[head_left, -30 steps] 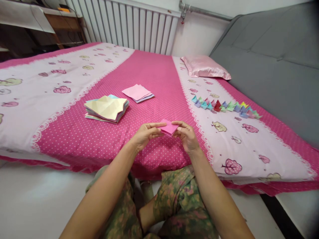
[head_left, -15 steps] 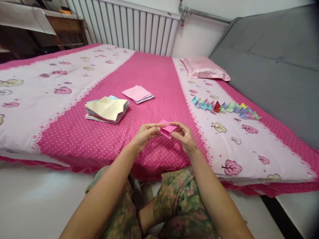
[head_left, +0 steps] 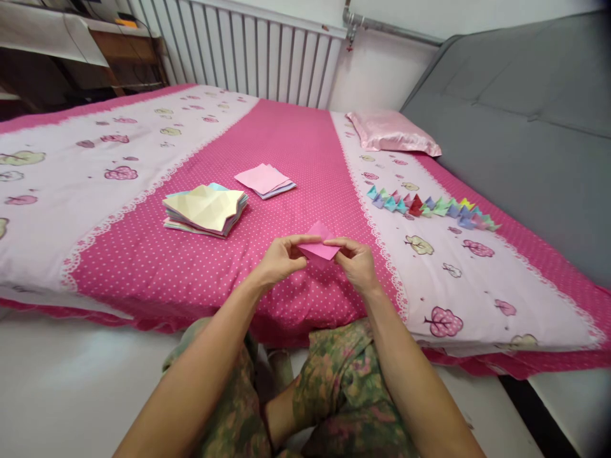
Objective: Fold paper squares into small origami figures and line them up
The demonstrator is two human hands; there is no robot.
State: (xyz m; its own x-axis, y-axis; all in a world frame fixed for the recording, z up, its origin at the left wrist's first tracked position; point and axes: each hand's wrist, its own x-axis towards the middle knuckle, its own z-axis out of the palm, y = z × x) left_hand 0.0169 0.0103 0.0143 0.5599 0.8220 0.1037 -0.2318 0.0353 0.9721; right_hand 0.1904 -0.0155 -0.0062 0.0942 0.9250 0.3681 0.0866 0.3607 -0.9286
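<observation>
A small folded pink paper is held over the near edge of the bed between both hands. My left hand pinches its left side with thumb and fingers. My right hand pinches its right side. One corner of the paper points up and away from me. Behind the hands, on the pink dotted sheet, lie a stack of creased coloured papers with a pale yellow one on top and a smaller stack of flat pink sheets.
A row of several small folded paper shapes in mixed colours lies on the bed to the right. A pink pillow sits at the far right, by a grey sofa back. A white radiator stands behind.
The hands have drawn slightly closer together and the pink paper has turned, its corner now pointing up. Everything on the bed stayed put.
</observation>
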